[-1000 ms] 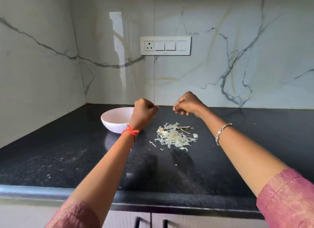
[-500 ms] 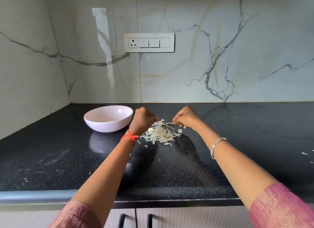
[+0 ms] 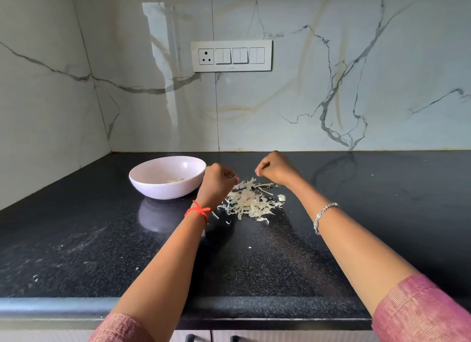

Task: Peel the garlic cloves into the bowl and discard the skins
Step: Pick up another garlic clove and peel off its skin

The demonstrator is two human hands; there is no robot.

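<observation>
At left on the worktop (image 3: 102, 239), we see the bowl (image 3: 158, 190) holding a few peeled garlic cloves (image 3: 175, 180). Beside it, our left hand (image 3: 216, 183) is curled, its contents hidden. The skins (image 3: 251, 201) lie heaped between the hands, not yet discarded. Our right hand (image 3: 277, 170) is curled too; whether it pinches anything we cannot tell. We judge peeling nearly done.

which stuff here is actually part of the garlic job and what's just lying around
Part of the job: bowl, cloves inside it, heap of skins, left hand, right hand.

Just there: switch panel on the wall, bracelet, red wrist thread.
</observation>
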